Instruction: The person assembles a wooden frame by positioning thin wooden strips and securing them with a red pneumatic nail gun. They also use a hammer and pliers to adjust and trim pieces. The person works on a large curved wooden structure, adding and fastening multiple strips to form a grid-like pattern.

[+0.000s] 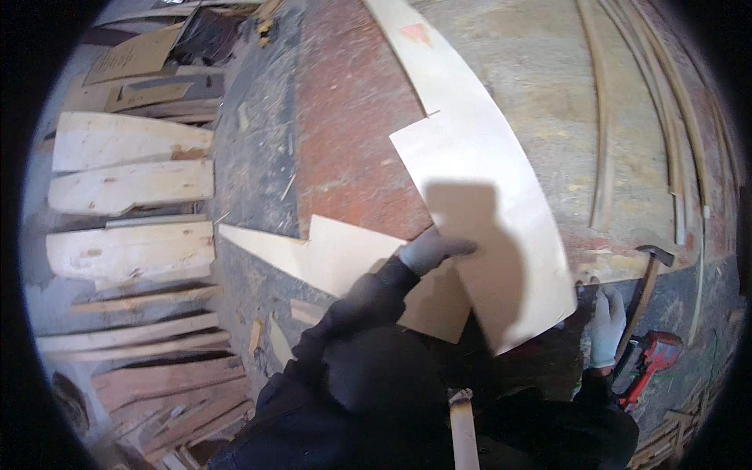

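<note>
My left hand (439,249), in a pale glove, is closed on the inner edge of a large pale curved panel (540,258), with its thumb lying over the top face. The panel has a stepped notch and narrows toward the far end; a dark shadow falls across it. Under my left forearm lies a second notched panel (352,254), tapering to a point at the left. My gloved right hand (607,325) is beside the first panel's near right corner, fingers stretched forward, nothing visible in them. Close to its right is a hammer (644,294) with a wooden handle.
A red and black power tool (654,360) lies right of my right hand. Long curved wooden strips (603,117) run along the far right. Cut boards (129,247) are laid out in rows at left. A white stick with a charred tip (464,431) shows at the lower edge.
</note>
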`<state>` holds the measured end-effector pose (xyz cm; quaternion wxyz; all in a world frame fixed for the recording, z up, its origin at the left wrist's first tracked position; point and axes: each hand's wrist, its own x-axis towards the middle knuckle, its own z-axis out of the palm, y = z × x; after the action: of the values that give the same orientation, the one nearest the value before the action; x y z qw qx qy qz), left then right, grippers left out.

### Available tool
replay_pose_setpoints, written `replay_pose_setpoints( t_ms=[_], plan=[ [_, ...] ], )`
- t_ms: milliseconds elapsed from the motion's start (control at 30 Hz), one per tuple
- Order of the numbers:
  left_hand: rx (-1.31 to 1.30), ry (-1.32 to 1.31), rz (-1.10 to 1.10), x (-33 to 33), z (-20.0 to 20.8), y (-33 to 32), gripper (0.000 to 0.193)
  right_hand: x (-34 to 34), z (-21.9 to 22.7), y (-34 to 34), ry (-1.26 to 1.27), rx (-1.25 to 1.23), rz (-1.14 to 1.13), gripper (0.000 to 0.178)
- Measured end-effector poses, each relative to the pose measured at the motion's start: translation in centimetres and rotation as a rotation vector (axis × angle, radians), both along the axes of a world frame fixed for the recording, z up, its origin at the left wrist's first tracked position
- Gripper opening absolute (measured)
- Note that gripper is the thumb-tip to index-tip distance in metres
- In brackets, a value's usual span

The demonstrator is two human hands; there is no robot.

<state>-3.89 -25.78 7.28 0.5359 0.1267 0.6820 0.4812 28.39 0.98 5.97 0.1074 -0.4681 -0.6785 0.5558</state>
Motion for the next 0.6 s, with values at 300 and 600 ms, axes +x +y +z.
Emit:
replay_pose_setpoints(
  t_ms=[300, 600],
  plan=[
    [0.117, -0.498, 0.054, 6.1, -8.6, 0.9, 0.041, 1.2, -2.4, -6.7, 0.016, -0.52, 0.171, 0.024],
    [0.107, -0.667, 0.116, 8.0, -9.1, 1.5, 0.043, 3.8, -2.7, -6.7, -0.22, 0.871, 0.311, 0.013]
  ],
)
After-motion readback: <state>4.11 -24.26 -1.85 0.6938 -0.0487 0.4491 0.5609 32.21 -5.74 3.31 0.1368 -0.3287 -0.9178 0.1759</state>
